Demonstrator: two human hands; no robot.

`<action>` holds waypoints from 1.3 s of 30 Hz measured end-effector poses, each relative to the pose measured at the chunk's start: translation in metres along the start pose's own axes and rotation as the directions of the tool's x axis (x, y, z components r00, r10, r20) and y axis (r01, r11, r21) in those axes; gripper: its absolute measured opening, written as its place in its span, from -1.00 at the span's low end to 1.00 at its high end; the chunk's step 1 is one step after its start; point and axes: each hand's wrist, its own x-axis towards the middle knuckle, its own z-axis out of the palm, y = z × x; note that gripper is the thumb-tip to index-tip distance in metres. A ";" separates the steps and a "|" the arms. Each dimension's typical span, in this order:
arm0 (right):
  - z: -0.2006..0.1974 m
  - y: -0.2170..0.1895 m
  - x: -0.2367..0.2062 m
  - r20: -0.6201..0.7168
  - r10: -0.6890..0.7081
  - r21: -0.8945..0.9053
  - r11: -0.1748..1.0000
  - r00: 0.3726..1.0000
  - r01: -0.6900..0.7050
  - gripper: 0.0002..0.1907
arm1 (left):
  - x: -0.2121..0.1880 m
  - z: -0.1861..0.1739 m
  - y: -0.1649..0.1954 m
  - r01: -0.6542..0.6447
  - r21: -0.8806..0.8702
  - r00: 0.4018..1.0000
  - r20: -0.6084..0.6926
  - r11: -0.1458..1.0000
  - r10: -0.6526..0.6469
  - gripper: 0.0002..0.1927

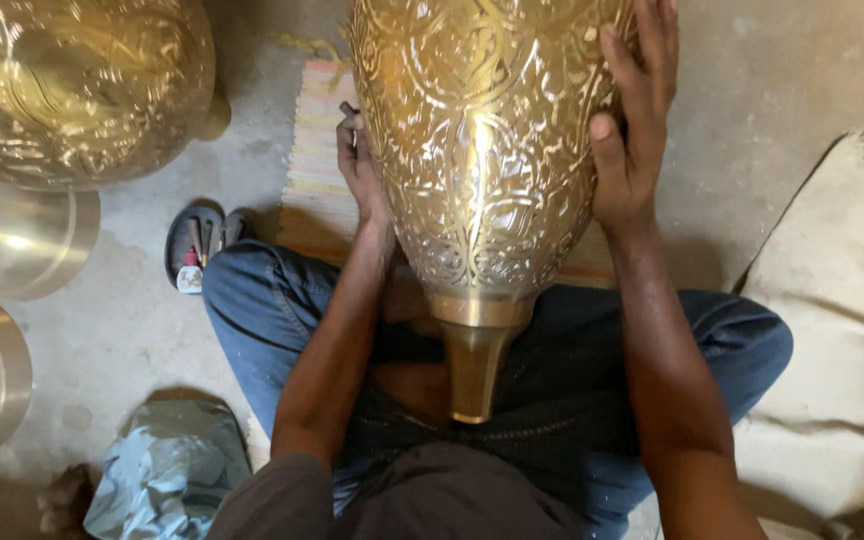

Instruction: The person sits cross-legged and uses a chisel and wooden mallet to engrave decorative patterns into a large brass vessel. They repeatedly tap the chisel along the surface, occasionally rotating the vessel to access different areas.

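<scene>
**Engraved brass vase held across a seated person's lap**

From the head camera, a large brass vase (482,150) lies tilted across the lap of a person sitting on the floor (132,330) in blue jeans. Its swollen body is covered in shiny chased scrollwork and leaf patterns, with a bright vertical band down the middle; the plain narrow neck (474,365) points back toward the person's belly. The right hand (632,120) lies flat and spread against the vase's right flank. The left hand (360,165) presses the left flank, fingers curled around a small dark tool (348,110). Under the vase lies a striped mat (317,160). More brass vessels (72,90) stand at the left, beside a sandal (194,245) and a crumpled grey plastic bag (167,470).
</scene>
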 end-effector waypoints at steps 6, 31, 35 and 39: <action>0.006 -0.001 -0.004 -0.021 -0.006 -0.006 1.000 1.000 0.005 -0.40 | 0.011 -0.003 0.004 -0.065 0.009 0.997 0.037 0.998 0.064 -0.54; 0.003 -0.085 -0.115 -0.057 0.706 0.459 0.646 0.706 -0.610 -0.47 | -0.084 -0.059 0.053 -0.243 0.460 0.969 0.154 0.854 0.192 -0.70; 0.014 -0.141 -0.195 0.204 0.886 0.655 0.192 0.416 -0.731 -0.50 | -0.131 -0.081 0.078 -0.353 0.807 0.920 0.391 0.474 0.020 -0.69; 0.025 -0.154 -0.221 0.381 0.887 0.519 0.029 0.262 -0.854 -0.49 | -0.139 -0.073 0.083 -0.456 0.824 0.832 0.529 0.336 -0.168 -0.41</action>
